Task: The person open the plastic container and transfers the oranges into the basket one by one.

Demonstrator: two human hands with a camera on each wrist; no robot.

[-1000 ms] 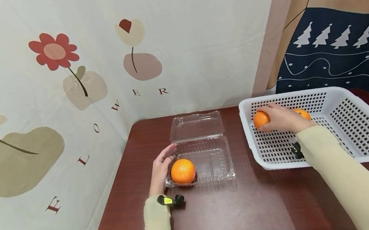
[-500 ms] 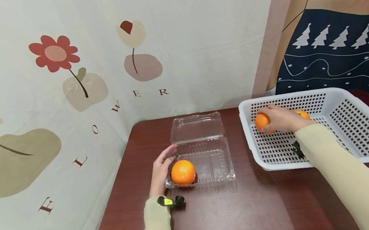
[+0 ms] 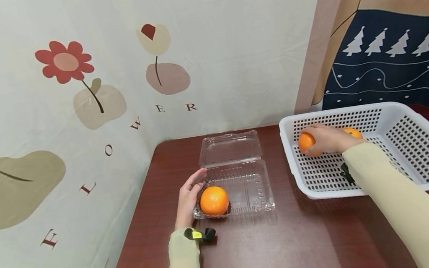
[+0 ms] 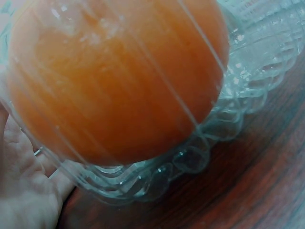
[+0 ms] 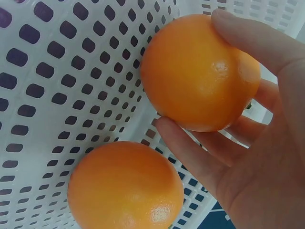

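A clear plastic clamshell box (image 3: 241, 186) lies open on the dark wooden table (image 3: 268, 243), its lid tipped back. One orange (image 3: 214, 200) (image 4: 114, 81) sits in its front left corner. My left hand (image 3: 190, 195) (image 4: 24, 191) rests with straight fingers against the box's left wall. In the white perforated basket (image 3: 374, 151) (image 5: 43, 71) on the right, my right hand (image 3: 326, 138) (image 5: 248, 143) grips an orange (image 3: 307, 142) (image 5: 200, 71) at the far left corner. A second orange (image 3: 352, 133) (image 5: 126, 188) lies just behind that hand.
A cloth printed with flowers (image 3: 66, 61) and letters hangs along the left and back of the table. A dark hanging with white trees (image 3: 386, 53) is behind the basket. Bare tabletop stretches along the front edge.
Almost nothing has moved. My right hand keeps hold of the orange in the basket, shifted very slightly right; the left hand stays at the box.
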